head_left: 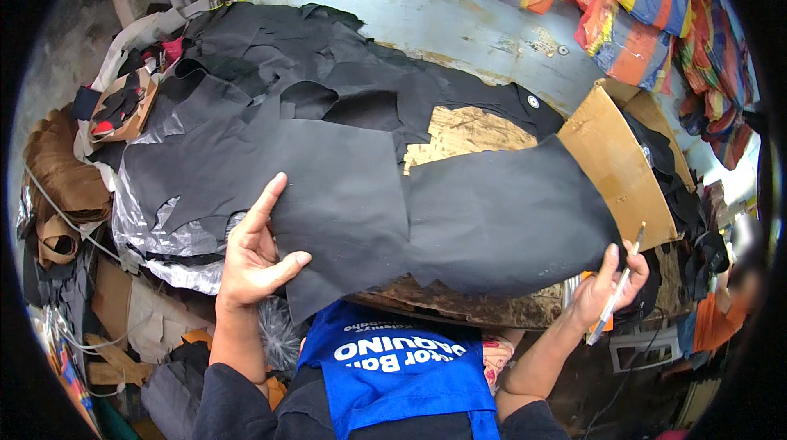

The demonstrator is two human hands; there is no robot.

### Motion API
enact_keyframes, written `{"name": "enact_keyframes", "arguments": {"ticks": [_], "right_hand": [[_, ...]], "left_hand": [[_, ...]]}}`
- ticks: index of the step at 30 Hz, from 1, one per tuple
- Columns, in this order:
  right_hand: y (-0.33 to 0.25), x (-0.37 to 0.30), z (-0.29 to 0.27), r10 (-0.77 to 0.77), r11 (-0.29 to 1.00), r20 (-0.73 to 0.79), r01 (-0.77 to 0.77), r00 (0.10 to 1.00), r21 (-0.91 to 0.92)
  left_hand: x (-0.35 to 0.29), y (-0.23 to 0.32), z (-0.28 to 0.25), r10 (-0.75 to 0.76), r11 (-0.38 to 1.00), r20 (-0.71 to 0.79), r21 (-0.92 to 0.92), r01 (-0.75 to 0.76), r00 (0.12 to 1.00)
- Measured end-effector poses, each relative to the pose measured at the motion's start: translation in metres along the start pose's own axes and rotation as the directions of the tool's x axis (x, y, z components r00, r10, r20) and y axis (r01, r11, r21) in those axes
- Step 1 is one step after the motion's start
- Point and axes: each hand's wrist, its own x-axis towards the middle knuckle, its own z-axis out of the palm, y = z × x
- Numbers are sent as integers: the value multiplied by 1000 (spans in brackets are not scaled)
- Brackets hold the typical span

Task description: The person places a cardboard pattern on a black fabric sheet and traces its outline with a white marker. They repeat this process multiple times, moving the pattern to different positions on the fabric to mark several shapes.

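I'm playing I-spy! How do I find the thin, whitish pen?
Find the bright blue cloth apron at the bottom. Rightward, the bare right hand holds the pen. It's straight and pale, unlike the wide black leathery sheet beside it.

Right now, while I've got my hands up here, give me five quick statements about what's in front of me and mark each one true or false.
1. The right hand holds a slim pen-like tool. True.
2. The left hand is clenched into a fist. False: its thumb and index finger are spread apart at the left edge of the black sheet material.
3. A brown cardboard box stands toward the right side of the view. True.
4. The apron is red. False: it is blue with white lettering.
5. The striped, multicoloured bundles are at the upper left of the view. False: they are at the upper right.
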Motion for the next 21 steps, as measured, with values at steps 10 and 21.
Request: {"name": "enact_keyframes", "arguments": {"ticks": [10, 21], "right_hand": [[39, -34, -11, 288, 957, 235, -268, 928, -115], [89, -63, -35, 505, 624, 268, -133, 821, -770]], "left_hand": [[-13, -58, -4, -287, 946, 38, 170, 276, 957], [-5, -133, 54, -253, 693, 49, 706, 145, 966]]}}
